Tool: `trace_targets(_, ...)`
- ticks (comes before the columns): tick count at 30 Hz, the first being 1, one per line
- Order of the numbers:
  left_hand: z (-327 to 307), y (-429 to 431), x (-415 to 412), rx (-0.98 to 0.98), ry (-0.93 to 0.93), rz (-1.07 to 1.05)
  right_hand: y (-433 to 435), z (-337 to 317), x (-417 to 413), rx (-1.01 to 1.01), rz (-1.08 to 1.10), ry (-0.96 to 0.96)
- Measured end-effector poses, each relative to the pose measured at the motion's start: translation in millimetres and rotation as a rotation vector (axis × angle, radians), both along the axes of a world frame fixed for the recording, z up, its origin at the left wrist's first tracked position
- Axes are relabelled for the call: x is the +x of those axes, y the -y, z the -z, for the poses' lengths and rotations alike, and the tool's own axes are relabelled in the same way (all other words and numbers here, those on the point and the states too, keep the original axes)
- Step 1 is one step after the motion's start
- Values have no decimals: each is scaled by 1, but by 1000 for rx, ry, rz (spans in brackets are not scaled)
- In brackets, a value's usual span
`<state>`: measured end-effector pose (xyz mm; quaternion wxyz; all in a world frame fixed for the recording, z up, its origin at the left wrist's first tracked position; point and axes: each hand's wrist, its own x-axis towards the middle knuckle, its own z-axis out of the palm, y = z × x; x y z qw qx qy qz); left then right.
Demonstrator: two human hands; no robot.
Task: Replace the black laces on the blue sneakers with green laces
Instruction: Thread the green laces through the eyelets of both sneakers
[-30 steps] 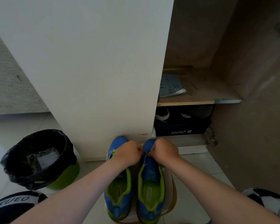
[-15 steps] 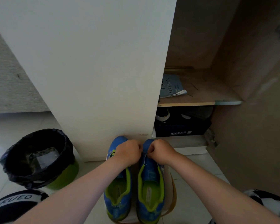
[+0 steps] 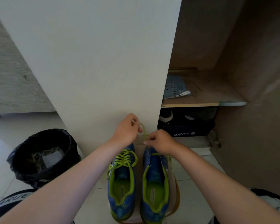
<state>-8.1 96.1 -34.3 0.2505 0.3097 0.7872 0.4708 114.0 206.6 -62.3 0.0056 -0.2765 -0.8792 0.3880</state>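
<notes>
Green lace (image 3: 144,134): strung above toe of right sneaker (image 3: 155,183), at foot of white panel (image 3: 95,62), beside left sneaker (image 3: 121,180), already laced green. My left hand (image 3: 126,131) and right hand (image 3: 160,141) each pinch it, fingers curled. Step: threading lowest eyelets, I judge; next, even ends. Half-second back, fists sat lower, together, hiding lacing.

Floor (image 3: 23,125) is pale glossy tile, brightest over on the left. A big white cabinet panel (image 3: 95,62) fills the middle, and right of it the cupboard stands open: a bare brown wooden shelf (image 3: 205,103) with a blue booklet (image 3: 176,88) lying on it and a dark AOKANG shoebox (image 3: 184,131) underneath. A brown door (image 3: 257,126) hangs open far right. Off left there's a grey textured surface (image 3: 10,78) and a bin lined with a black bag (image 3: 42,157)
</notes>
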Motion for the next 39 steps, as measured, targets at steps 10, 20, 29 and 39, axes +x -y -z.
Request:
trace_targets(10,7,9,20,-251,172,293,2,-44,-23,-157,146,-362)
trace_targets(20,-27,6,-3,159,209,-141,6,-24,-13,-235,0,119)
trace_targets(29,-41,18,-2,-80,248,-46,7,-20,-19,-66,-81,5)
trace_targets(39,-14,17,18,-263,216,215,16,-39,-28,-255,96,-322)
